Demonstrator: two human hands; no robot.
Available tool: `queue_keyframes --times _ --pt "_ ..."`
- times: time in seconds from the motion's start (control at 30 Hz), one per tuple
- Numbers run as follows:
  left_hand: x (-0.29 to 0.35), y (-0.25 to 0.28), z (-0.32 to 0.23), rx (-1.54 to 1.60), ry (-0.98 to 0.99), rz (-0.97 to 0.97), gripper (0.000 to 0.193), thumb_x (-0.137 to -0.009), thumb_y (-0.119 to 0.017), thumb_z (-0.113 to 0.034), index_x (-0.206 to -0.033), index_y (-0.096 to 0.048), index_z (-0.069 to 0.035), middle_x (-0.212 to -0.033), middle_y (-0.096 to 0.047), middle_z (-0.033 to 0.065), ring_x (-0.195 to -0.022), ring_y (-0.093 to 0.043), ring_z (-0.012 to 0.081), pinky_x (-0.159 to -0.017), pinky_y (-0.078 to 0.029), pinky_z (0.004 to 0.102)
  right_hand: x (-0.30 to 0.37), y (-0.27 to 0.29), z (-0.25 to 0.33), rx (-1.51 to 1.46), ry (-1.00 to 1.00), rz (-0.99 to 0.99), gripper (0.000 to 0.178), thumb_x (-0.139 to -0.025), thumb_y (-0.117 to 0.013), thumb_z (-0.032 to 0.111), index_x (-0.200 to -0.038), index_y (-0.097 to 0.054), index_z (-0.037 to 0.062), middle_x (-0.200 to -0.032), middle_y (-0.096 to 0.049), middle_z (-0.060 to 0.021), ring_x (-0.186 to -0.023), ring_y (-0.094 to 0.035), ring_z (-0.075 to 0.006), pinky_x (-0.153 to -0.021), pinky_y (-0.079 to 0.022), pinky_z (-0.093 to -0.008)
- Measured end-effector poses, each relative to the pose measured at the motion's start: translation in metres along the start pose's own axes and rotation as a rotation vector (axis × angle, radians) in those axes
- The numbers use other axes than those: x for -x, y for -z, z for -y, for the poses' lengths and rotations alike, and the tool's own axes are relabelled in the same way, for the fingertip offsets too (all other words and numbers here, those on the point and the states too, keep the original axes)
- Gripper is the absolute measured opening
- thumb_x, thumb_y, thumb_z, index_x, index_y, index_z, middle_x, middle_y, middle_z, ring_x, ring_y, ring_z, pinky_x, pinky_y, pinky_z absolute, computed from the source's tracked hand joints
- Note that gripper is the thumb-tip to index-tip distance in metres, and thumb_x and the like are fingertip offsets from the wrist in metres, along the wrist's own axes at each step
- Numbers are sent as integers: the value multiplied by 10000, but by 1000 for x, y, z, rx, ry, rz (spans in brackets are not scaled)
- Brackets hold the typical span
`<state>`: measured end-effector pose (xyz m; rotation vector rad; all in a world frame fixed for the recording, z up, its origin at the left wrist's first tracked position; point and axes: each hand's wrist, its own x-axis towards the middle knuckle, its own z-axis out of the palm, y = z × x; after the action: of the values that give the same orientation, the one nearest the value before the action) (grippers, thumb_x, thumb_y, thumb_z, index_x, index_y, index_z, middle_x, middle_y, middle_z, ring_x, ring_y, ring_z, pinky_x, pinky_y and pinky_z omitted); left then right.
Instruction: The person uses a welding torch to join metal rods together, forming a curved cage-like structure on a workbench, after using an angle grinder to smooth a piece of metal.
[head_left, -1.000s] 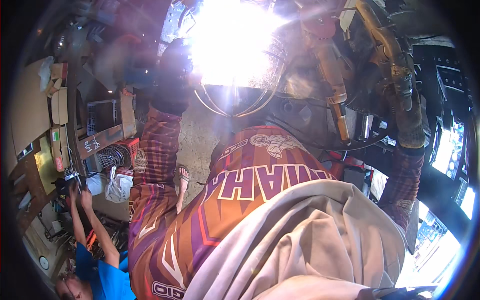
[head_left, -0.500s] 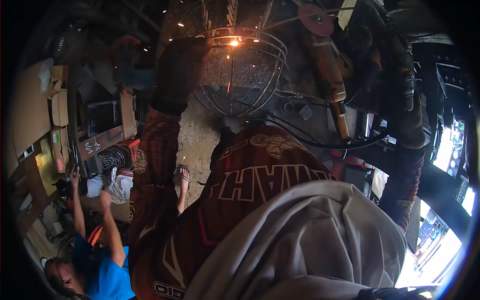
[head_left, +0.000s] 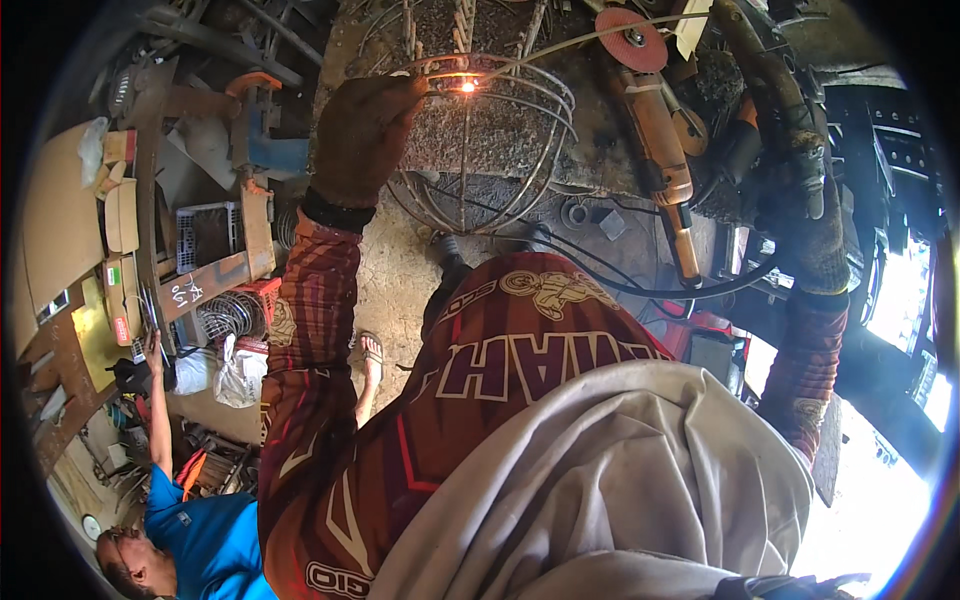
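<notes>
Cluttered workshop, grimy bench (head_left: pixel 612 165), wire frame (head_left: pixel 463 160) at its near edge. Progress: hoops and ribs already form a basket shape; one spot (head_left: pixel 468 87) glows orange at the frame's upper hoops, so that joint looks mid-weld; joints left, cannot tell. Left hand (head_left: pixel 362 140), gloved, appears closed on the frame's left side. Right hand (head_left: pixel 822 250), gloved, well right of the frame; grip unclear, cannot tell. Counts: one frame, one thin rod (head_left: pixel 590 42) running from glow to upper right, one grinder (head_left: pixel 655 130) right of frame, one co-worker (head_left: pixel 210 545) lower left of frame.
</notes>
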<state>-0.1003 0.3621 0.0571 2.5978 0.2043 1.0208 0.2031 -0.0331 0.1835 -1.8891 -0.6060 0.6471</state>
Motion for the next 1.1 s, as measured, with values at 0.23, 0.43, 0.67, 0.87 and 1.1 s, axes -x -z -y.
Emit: queue_keyframes --times 0.23,0.43,0.67,0.87,1.1 --pt "1 1 3 28 25 45 296 -870 -748 -124 -1161 -738 -174 -1030 -713 97 -935 -682 291 -812 -562 393 5 -13 15 -14 -32 -24 464 -920 -674 17 -1363 -536 -4 -995 -732 -119 -745 -696 -152 -614 -560 -296" --pt "26 -9 19 454 152 24 288 -940 -661 -92 -1228 -669 -88 -1097 -694 99 -953 -679 251 -807 -569 365 0 -7 17 287 -2 -17 460 -933 -713 80 -1355 -547 5 -893 -724 -102 -667 -682 -149 -585 -556 -294" --pt "63 -34 43 572 174 -124 323 -984 -579 -54 -1305 -574 -21 -1175 -647 121 -962 -664 196 -801 -575 305 3 -7 24 498 11 -44 493 -945 -732 157 -1387 -550 33 -1068 -721 -89 -880 -715 -169 -764 -602 -310" --pt "14 0 0 -92 24 64 276 -921 -670 -112 -1191 -654 -59 -1101 -684 95 -952 -671 233 -827 -564 344 1 -7 9 144 -8 -8 503 -941 -714 142 -1397 -537 24 -1061 -725 -98 -851 -716 -162 -729 -596 -308" --pt "14 -8 9 89 103 22 202 -863 -735 -135 -1065 -733 -127 -1046 -710 85 -959 -675 278 -855 -554 390 -3 -3 -2 4 -1 8 515 -936 -694 125 -1408 -521 13 -1053 -730 -109 -817 -716 -155 -689 -588 -304"
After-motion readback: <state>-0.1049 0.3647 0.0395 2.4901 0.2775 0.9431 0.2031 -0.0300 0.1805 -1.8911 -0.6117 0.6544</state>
